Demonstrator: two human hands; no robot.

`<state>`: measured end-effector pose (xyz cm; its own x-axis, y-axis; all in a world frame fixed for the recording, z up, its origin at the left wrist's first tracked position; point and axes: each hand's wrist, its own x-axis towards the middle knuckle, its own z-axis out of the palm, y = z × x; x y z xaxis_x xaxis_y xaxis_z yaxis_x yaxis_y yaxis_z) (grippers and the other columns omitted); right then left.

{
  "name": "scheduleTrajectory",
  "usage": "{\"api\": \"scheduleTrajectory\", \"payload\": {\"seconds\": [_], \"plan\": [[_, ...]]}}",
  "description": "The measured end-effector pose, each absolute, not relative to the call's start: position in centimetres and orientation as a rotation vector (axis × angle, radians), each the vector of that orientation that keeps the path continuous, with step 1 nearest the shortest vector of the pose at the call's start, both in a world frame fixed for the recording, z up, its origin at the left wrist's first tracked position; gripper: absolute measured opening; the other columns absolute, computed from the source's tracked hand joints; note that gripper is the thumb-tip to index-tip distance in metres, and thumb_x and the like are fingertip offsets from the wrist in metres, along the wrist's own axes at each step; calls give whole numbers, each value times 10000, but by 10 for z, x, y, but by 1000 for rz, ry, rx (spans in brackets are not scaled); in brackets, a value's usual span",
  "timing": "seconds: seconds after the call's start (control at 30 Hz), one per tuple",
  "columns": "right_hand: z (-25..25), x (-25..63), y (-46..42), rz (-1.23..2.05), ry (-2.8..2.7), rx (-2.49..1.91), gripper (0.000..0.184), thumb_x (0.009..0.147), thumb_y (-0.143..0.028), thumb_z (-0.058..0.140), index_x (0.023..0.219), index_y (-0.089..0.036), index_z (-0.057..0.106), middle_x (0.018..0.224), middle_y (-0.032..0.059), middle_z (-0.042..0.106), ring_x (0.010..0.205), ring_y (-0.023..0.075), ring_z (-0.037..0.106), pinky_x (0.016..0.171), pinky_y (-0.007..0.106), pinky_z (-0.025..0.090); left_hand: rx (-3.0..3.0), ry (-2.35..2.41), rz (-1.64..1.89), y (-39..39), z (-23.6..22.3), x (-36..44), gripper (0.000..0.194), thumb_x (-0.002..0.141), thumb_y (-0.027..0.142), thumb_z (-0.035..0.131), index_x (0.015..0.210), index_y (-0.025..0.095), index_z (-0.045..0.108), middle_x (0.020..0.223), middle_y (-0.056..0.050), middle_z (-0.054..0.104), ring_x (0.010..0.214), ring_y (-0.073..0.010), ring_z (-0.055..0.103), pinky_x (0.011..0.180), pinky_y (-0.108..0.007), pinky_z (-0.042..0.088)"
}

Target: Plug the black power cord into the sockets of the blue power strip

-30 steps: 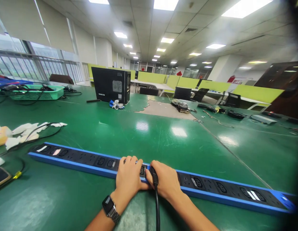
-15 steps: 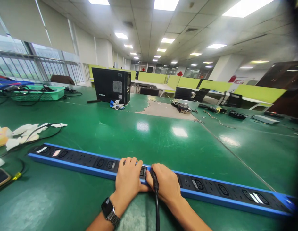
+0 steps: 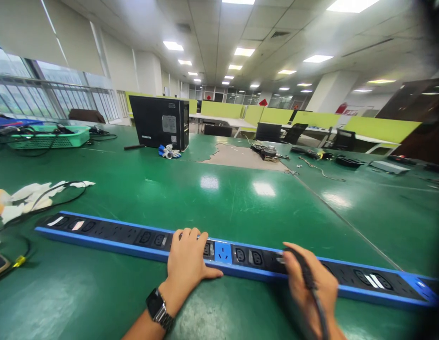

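Note:
A long power strip point(image 3: 249, 271) with blue edges and black sockets lies across the green table in front of me. One socket near its middle is blue and shows bare. My left hand point(image 3: 187, 264) grips the strip just left of that socket, fingers over the far edge and thumb along the near side. A watch point(image 3: 157, 304) is on the left wrist. Right of the middle, my right hand point(image 3: 318, 283) is closed round a black power plug, its cord point(image 3: 320, 307) running down toward me. The plug's front is blurred and faces the strip; whether it touches a socket I cannot tell.
Farther back stand a black computer case point(image 3: 159, 123) and blue-white gloves point(image 3: 169, 151). A green basket point(image 3: 51, 138) of cables sits at the far left, with white gloves point(image 3: 31, 196) nearer. Small parts point(image 3: 267, 152) lie by the torn table covering point(image 3: 237, 157).
My right hand has moved right along the strip with the plug, away from the left hand, uncovering the blue socket. The left hand keeps its place on the strip.

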<state>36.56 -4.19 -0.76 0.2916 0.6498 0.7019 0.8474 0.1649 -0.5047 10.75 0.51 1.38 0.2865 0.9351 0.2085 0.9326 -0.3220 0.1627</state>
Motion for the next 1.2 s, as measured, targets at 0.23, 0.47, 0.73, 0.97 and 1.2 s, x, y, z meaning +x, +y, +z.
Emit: {"api": "scheduleTrajectory", "payload": {"seconds": [0.23,0.47,0.73,0.97,1.2], "plan": [[-6,397,-47,-52,-1426,-1717,480,823,-629,487,925,-220,718,920,66,744,840,242,694,782,341,533,2525,1828,414,5,13,107,809,477,686,778,1115,212,630,1042,-80,629,1012,-301,531,970,-474,331],[-11,377,-37,28,-1662,-1706,421,850,-596,489,924,-241,701,945,43,740,866,231,689,807,363,527,2529,1818,396,5,14,107,814,476,697,769,1113,211,627,1041,-84,629,1008,-302,532,959,-473,336],[-15,385,-38,-257,-1870,-1584,355,880,-519,515,994,-225,678,966,48,739,882,216,696,803,349,544,2524,1813,396,5,15,107,809,475,683,779,1112,207,628,1041,-84,631,1009,-300,533,960,-472,341],[-24,377,-39,-375,-1960,-1546,333,870,-444,562,1062,-192,664,1032,90,722,977,249,668,887,420,523,2515,1814,408,4,15,107,830,470,677,787,1126,193,629,1055,-88,628,1019,-306,527,965,-483,346],[36,423,-29,716,-2239,-1563,545,804,-424,592,1337,-327,531,1368,29,551,1237,248,533,1021,393,448,2501,1814,403,5,15,108,837,466,685,784,1126,194,629,1050,-89,627,1026,-305,522,977,-488,334]]}}
